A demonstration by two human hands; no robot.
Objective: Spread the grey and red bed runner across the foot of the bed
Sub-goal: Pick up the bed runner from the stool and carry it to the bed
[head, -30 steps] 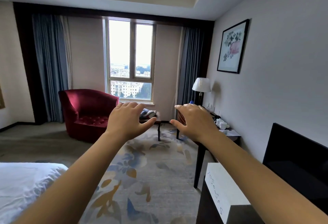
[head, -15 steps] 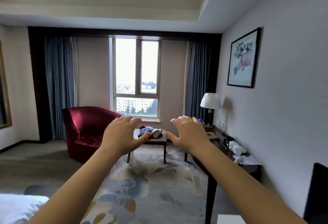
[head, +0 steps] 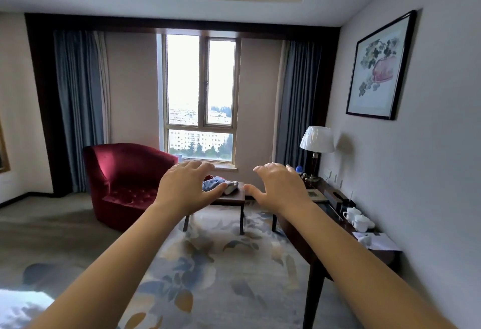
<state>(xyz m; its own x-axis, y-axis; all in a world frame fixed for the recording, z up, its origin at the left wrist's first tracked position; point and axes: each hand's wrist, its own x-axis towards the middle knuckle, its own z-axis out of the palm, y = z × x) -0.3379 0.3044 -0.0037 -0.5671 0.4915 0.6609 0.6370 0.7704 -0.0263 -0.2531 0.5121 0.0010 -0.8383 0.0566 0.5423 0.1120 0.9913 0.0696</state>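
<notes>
No legible text, label, brand, number or sign anywhere in view.

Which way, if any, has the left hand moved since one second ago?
Yes. The left hand has gone forward, toward the small table, which looks larger now behind it.

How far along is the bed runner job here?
Nothing done: the bed corner shows only white bedding. In hand: nothing; left hand and right hand reach out empty. Left: fetch the bundled grey-red fabric, likely the runner, from the side table, then spread it.
</notes>
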